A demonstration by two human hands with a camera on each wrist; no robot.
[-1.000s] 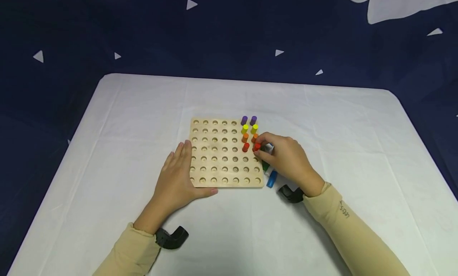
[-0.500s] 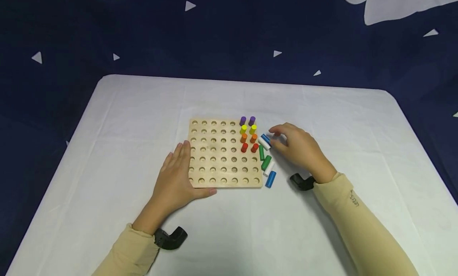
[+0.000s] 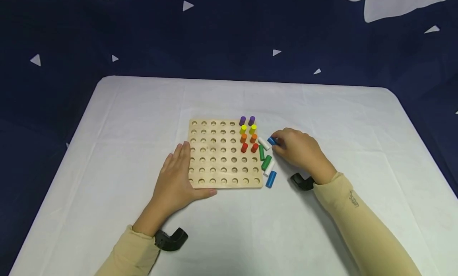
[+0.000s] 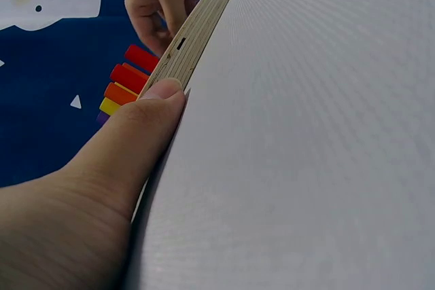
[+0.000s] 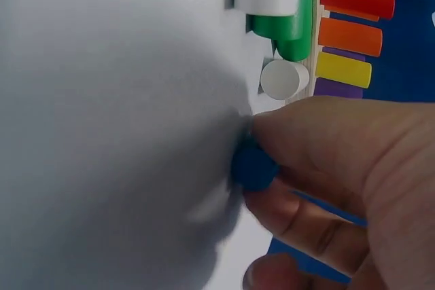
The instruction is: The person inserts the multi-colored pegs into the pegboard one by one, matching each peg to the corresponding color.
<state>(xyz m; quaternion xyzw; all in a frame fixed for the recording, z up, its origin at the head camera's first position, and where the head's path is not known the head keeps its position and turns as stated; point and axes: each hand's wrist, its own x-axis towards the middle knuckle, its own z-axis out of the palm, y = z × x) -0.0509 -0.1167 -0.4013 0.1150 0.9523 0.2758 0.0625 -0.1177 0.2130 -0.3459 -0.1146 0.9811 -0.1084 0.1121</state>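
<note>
A wooden pegboard (image 3: 213, 164) with rows of round holes lies on the table. My left hand (image 3: 176, 179) steadies its near left corner, fingers straight along the left side and thumb against the front edge. Purple (image 3: 252, 120), yellow (image 3: 253, 129), orange (image 3: 253, 138) and red pegs (image 3: 254, 148) stand in pairs in the two rightmost columns. Right of the board, my right hand (image 3: 298, 149) pinches a blue peg (image 5: 254, 166) between thumb and fingers, low at the tabletop. Whether the peg still touches the cloth I cannot tell.
Loose pegs lie close along the board's right side: two white (image 3: 264, 143), two green (image 3: 266, 162) and another blue peg (image 3: 271, 179). A white cloth (image 3: 143, 109) covers the table. A dark blue backdrop (image 3: 229, 29) hangs beyond the far edge.
My right hand has let go of a red peg, now standing in the board, and moved right to the loose pegs. It has taken hold of a blue one. My left hand stays put.
</note>
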